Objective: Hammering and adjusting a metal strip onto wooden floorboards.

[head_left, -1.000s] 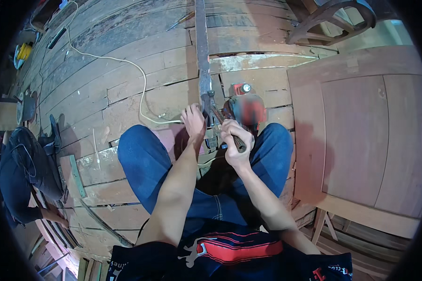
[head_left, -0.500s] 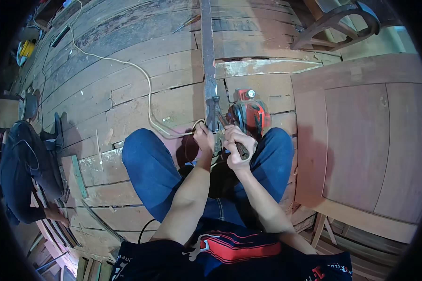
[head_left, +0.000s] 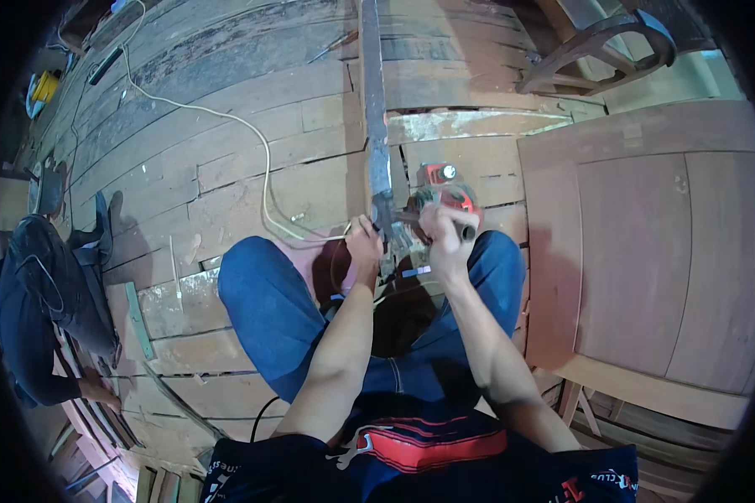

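Note:
My right hand (head_left: 446, 239) is wrapped round the handle of a hammer (head_left: 411, 216), a little blurred by motion. The hammer lies sideways, its head over the near end of a long, narrow, dark wooden beam (head_left: 376, 109). Just left of that end, my left hand (head_left: 363, 245) is closed, fingertips pressed together; a small dark thing shows at them, too small to name. A pale cable (head_left: 268, 168) runs up close to the left hand. Behind the right hand sits a red-and-black power tool (head_left: 466, 199), partly hidden.
On the right stands a large wooden panel piece (head_left: 633, 260). A curved wooden frame (head_left: 604, 50) is at the far right. Another person (head_left: 50, 310) crouches at the left, near stacked wood strips. A green strip (head_left: 140, 321) and a screwdriver-like tool (head_left: 334, 45) lie on the plank floor (head_left: 226, 159).
My right hand has moved slightly right and away from me, turning the hammer from nearly upright in view to sideways. My left hand stays almost in place.

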The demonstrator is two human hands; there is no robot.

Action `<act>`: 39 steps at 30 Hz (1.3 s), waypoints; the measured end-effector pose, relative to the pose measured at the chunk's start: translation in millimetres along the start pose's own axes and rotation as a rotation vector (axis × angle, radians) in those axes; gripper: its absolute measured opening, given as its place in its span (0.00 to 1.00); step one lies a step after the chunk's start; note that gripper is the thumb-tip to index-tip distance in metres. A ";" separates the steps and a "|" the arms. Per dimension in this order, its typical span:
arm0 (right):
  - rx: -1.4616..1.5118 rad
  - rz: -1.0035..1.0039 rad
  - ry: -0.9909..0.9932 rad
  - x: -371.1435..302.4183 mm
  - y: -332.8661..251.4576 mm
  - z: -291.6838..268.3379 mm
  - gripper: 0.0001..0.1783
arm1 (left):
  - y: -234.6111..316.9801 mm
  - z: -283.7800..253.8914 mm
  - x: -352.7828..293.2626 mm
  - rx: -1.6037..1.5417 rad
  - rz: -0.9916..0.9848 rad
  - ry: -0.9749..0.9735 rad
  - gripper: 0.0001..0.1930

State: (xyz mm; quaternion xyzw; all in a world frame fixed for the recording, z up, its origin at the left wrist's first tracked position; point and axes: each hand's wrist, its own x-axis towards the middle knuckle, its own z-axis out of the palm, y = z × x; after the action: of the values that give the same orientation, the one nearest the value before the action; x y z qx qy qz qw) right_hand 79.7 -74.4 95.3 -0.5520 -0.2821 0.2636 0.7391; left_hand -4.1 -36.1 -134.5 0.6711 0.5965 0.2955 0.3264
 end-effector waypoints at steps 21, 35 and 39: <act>-0.258 -0.373 -0.175 -11.0 30.0 -6.0 0.07 | 19.2 7.9 21.6 -0.172 -0.110 -0.005 0.19; -0.295 -0.304 -0.341 -54.0 20.3 -47.6 0.10 | 19.4 3.4 15.4 -0.205 -0.079 -0.050 0.16; -0.270 -0.264 -0.358 -56.3 19.7 -50.2 0.10 | 14.0 6.9 19.3 -0.124 -0.072 -0.069 0.15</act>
State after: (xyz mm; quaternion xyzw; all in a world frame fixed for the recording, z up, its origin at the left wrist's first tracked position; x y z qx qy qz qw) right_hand 74.2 -142.3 57.6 -0.5484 -0.5107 0.2186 0.6250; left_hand 12.0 -18.6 -127.5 0.6374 0.5891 0.2966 0.3984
